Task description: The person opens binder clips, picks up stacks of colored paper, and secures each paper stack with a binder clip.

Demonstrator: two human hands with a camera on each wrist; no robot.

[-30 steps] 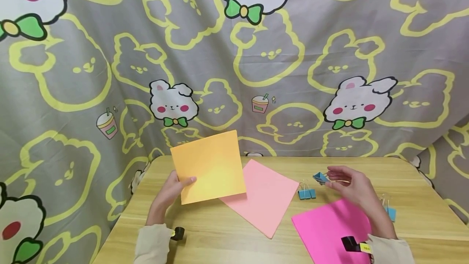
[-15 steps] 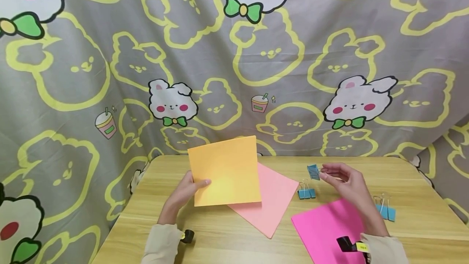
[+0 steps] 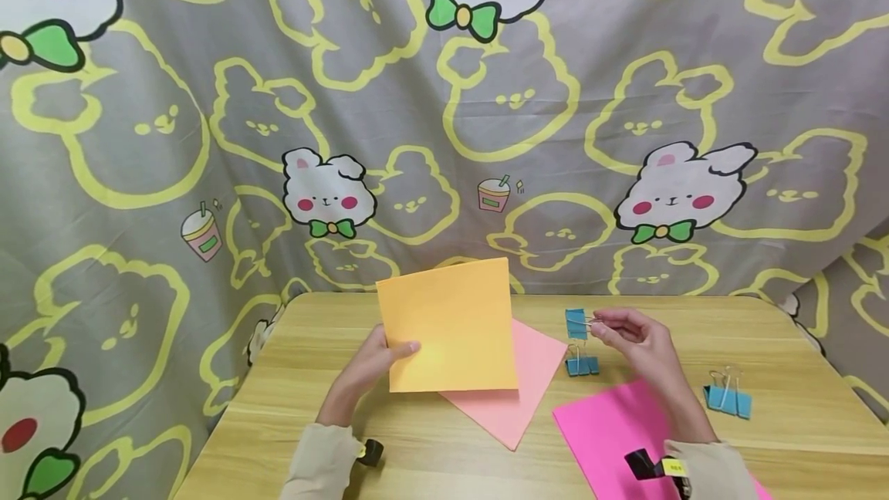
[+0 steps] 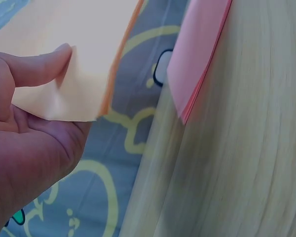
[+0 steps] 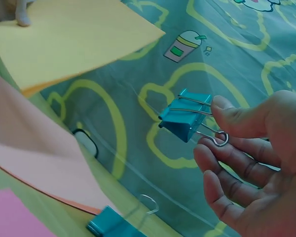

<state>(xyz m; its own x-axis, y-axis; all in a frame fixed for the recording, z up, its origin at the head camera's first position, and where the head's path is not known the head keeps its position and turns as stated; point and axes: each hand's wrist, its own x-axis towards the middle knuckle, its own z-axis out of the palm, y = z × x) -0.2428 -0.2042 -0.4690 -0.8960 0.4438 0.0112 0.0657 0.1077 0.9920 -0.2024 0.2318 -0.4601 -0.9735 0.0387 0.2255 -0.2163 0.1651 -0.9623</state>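
Note:
My left hand [image 3: 366, 365] pinches a stack of yellow-orange paper [image 3: 451, 330] by its left edge, thumb on the front, holding it tilted up above the table. In the left wrist view the thumb presses the sheets [image 4: 84, 59] near a corner. My right hand [image 3: 642, 346] holds a blue binder clip [image 3: 576, 323] by its wire handles, to the right of the paper and apart from it. The right wrist view shows the clip [image 5: 187, 116] with thumb and fingers at its handles; its jaws look closed.
Light pink paper [image 3: 538, 353] lies partly behind the yellow-orange stack. Bright pink paper [image 3: 604, 430] lies under my right forearm. Blue clips rest on the wooden table, one [image 3: 582, 366] beside the light pink paper and another [image 3: 728, 401] farther right. A patterned curtain [image 3: 542, 245] hangs behind.
My left hand has carried the yellow-orange paper to the right. My right hand has moved left with the clip, which has turned, and the two are closer together.

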